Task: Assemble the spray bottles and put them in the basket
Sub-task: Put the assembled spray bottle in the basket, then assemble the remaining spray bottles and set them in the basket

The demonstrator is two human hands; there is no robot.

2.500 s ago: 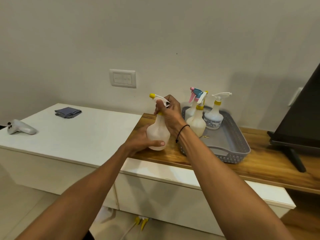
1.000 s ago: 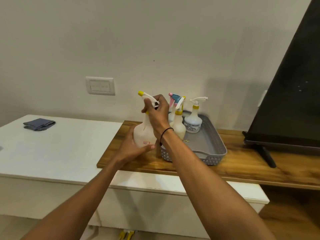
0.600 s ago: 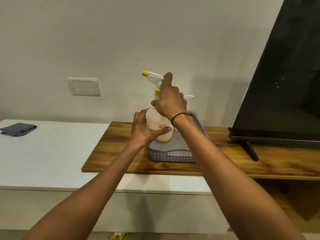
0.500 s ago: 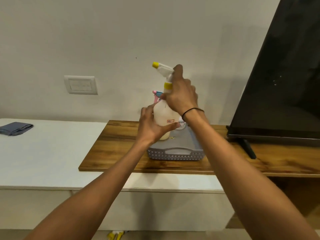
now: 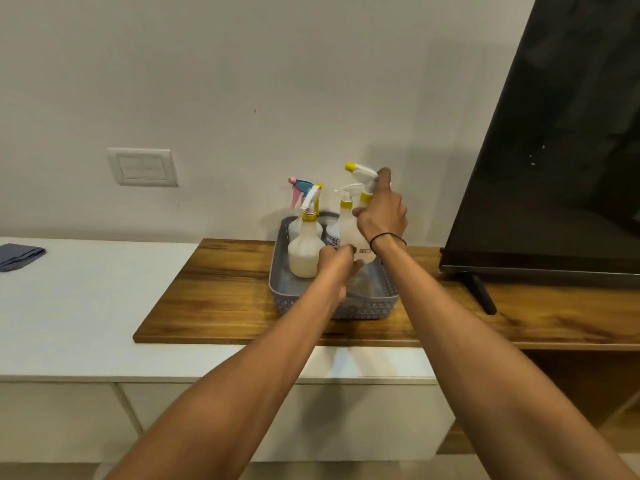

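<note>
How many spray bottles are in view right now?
4, all at the grey basket: pink-and-blue-headed bottle back left, cloudy bottle front left, labelled bottle behind, held bottle being lowered in. Others may be hidden.

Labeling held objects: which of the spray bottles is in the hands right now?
The rightmost spray bottle, held above the basket: right hand grips its neck, left hand its base. The others stand untouched.

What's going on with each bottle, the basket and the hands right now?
held spray bottle: upright, sprayer on, over the basket, gripped by both hands.
right hand: grips its neck.
left hand: holds its base.
yellow-collared bottle: upright in basket.
pink-and-blue bottle: upright at the back.
labelled bottle: upright, partly hidden.
basket: on the wooden top.
</note>
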